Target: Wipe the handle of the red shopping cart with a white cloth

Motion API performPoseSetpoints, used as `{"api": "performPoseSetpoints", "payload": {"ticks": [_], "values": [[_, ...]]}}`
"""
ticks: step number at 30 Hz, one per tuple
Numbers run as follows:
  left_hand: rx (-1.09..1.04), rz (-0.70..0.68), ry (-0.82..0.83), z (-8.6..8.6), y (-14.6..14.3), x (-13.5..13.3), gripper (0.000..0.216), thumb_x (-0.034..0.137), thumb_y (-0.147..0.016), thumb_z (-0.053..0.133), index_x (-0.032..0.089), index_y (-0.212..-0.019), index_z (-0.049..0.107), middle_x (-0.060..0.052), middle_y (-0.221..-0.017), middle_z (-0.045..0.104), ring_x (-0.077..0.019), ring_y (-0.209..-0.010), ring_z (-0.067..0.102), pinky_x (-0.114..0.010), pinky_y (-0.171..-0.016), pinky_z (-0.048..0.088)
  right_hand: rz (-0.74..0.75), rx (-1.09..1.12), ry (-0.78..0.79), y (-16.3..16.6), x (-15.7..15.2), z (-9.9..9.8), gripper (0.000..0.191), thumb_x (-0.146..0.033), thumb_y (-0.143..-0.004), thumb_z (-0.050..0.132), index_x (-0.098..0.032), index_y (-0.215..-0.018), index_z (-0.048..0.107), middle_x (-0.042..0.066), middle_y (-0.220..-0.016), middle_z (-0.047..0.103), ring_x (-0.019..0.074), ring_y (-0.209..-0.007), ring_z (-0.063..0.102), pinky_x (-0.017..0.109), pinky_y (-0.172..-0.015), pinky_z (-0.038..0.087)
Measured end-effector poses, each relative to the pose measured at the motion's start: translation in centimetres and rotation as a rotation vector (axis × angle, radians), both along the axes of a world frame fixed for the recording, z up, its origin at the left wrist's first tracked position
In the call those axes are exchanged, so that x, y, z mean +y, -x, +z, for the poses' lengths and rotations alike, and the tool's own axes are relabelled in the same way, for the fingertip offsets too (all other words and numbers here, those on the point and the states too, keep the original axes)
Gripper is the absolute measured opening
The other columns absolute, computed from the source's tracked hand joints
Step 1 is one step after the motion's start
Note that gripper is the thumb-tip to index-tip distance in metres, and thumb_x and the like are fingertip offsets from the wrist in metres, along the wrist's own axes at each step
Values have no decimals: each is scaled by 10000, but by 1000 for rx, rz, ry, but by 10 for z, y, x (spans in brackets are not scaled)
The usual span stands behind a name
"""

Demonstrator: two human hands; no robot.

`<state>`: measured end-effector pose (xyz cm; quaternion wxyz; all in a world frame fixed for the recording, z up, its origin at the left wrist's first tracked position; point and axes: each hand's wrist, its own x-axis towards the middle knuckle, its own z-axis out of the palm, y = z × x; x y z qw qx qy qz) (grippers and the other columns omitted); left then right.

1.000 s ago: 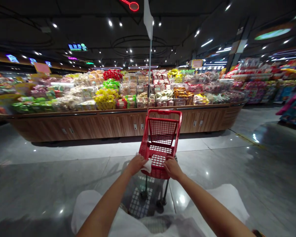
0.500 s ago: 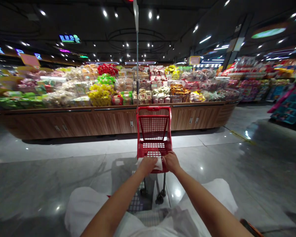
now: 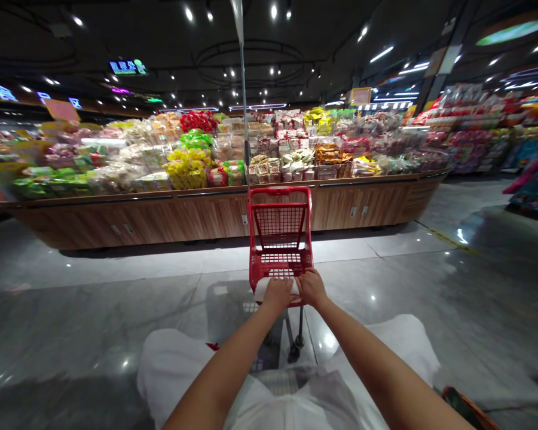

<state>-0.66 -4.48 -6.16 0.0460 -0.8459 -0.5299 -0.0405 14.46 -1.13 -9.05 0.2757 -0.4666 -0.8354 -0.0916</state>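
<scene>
A red plastic shopping cart (image 3: 281, 258) stands in front of me, its handle end towards my body. My left hand (image 3: 278, 295) is closed over a white cloth (image 3: 262, 289) that lies on the cart's handle; the cloth shows on both sides of the fingers. Beside it, my right hand (image 3: 312, 288) is wrapped round the right end of the handle, close to the cloth's edge. The undersides of both hands are hidden. Below the handle, a caster wheel (image 3: 295, 351) shows on the floor.
A long wood-panelled display counter (image 3: 206, 222) heaped with packaged snacks stands just beyond the cart. A thin upright pole (image 3: 244, 89) rises by it. Further shelves of goods (image 3: 468, 140) and a blue rack (image 3: 535, 185) stand at the right. An orange-rimmed object (image 3: 468, 409) sits low at right.
My left hand has shifted slightly right along the handle with the cloth, closer to my right hand. My right hand stays on the handle. The counter sits slightly further right in view.
</scene>
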Motion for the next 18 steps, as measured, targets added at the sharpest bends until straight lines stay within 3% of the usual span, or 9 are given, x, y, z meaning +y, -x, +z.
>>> {"api": "performPoseSetpoints", "payload": {"ticks": [4,7,9,12,16,18], "values": [[31,-83,-35,1,35,-1,316,411,-838,635,177,-1049,600,-95,-935,677,-242,-921,618,-417,-883,423,19,4,-8,-9,-2,2,366,-217,-908,437,-193,-634,678,15,-664,699,134,-687,586,297,-912,298],[-4,-104,-151,-3,75,-8,263,359,-833,650,198,-1037,607,-71,-948,664,-228,-974,591,-458,-1015,348,27,5,-16,-10,-4,0,379,-222,-909,429,-199,-614,665,6,-653,695,128,-670,576,293,-904,305],[-37,-59,-203,-6,85,-13,246,355,-838,645,210,-1032,602,-50,-957,661,-225,-1003,577,-487,-1075,282,12,21,-30,-6,-6,-2,374,-217,-898,439,-200,-592,655,8,-636,689,130,-656,568,298,-906,307],[-63,23,-169,-9,67,-16,272,404,-844,628,202,-1023,591,-50,-966,664,-242,-1003,576,-515,-1044,305,-21,43,-47,4,-8,-4,369,-213,-882,454,-199,-563,638,15,-607,675,136,-633,556,311,-910,308],[-37,14,-20,-8,20,-11,338,380,-855,616,160,-1104,555,-107,-1045,653,-257,-991,592,-407,-850,445,-24,24,-4,11,-9,-2,299,-184,-835,500,-201,-572,643,9,-614,682,141,-632,562,312,-890,312],[-9,-7,27,-6,13,-8,335,355,-864,604,157,-1127,541,-116,-1053,648,-251,-977,603,-382,-814,455,-14,-5,6,9,-9,0,274,-179,-828,510,-200,-593,650,8,-626,687,142,-647,570,306,-888,312]]}}
